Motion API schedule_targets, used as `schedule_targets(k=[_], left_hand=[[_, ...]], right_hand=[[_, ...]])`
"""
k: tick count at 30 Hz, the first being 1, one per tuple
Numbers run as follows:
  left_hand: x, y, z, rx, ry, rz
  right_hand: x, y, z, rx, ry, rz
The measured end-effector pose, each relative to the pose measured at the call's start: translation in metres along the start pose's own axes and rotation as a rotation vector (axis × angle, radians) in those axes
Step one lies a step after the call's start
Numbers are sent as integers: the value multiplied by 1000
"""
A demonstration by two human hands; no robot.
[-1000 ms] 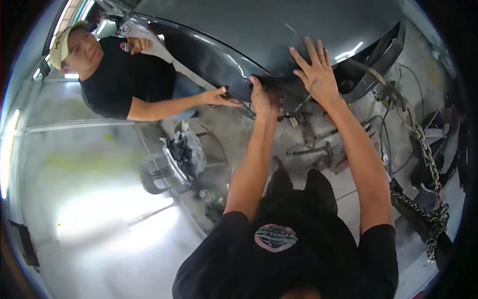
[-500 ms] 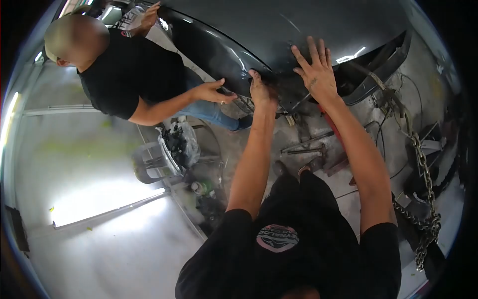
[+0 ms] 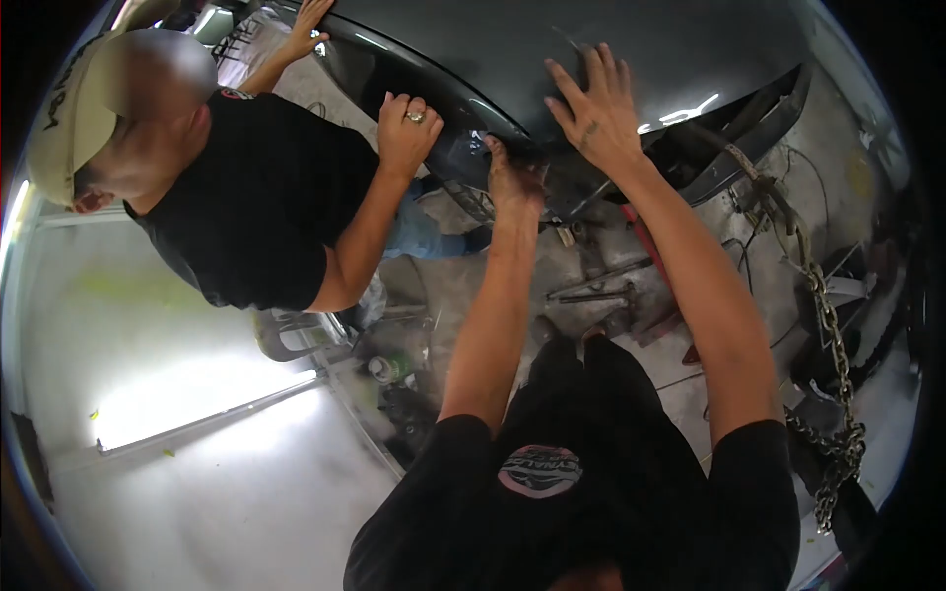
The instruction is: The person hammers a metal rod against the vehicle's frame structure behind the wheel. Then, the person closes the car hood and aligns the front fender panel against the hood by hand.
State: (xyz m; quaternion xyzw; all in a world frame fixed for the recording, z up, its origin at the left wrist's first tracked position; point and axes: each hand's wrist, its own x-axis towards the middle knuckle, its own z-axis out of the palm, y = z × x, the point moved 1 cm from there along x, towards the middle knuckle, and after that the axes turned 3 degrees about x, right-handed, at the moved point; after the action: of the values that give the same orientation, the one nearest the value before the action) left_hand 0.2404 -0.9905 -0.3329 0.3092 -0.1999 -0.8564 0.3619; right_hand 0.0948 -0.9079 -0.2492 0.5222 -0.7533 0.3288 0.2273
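Observation:
My right hand lies flat with fingers spread on the dark grey car hood, near its lower edge. My left hand is at the lower corner of the glossy dark fender, close to the hood seam. Its thumb points up against the panel, and the fingers curl under the edge, where they are mostly hidden. To the left, a co-worker in a black shirt leans over the same fender. One of that person's hands is a closed fist with a ring, against the panel; the other rests further up.
A metal chain hangs on the right beside a dark bumper part. Tools and a red bar lie low in front of my feet. A chair and a can stand at the left, near a pale wall.
My right hand has slid slightly up and left on the hood. The co-worker has leaned in, and their nearer hand has gone from open and low to a fist against the fender.

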Motion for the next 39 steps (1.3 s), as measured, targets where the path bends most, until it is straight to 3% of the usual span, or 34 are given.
schedule_targets(k=[2, 8, 11, 17, 20, 26, 29, 35, 39], left_hand=[[-3, 4, 6, 3, 66, -27], [0, -3, 2, -36, -139, 65], [-4, 0, 6, 12, -96, 59], [5, 6, -10, -100, -144, -152], [4, 11, -17, 13, -204, -94], [3, 10, 2, 13, -85, -36], [14, 7, -8, 6, -159, 4], [-19, 25, -14, 210, -158, -99], [-23, 30, -22, 89, -73, -122]], right_hand=[[1, -4, 10, -84, 14, 14], [-3, 4, 27, -98, 11, 46], [-2, 0, 26, -105, 1, 58], [-2, 0, 23, -102, 38, 50], [-4, 3, 23, -70, 34, 66], [-4, 5, 23, -63, 18, 79], [-3, 5, 24, -59, 3, 82], [-10, 15, 22, 97, 50, 65], [-15, 24, 16, 210, 68, 34]])
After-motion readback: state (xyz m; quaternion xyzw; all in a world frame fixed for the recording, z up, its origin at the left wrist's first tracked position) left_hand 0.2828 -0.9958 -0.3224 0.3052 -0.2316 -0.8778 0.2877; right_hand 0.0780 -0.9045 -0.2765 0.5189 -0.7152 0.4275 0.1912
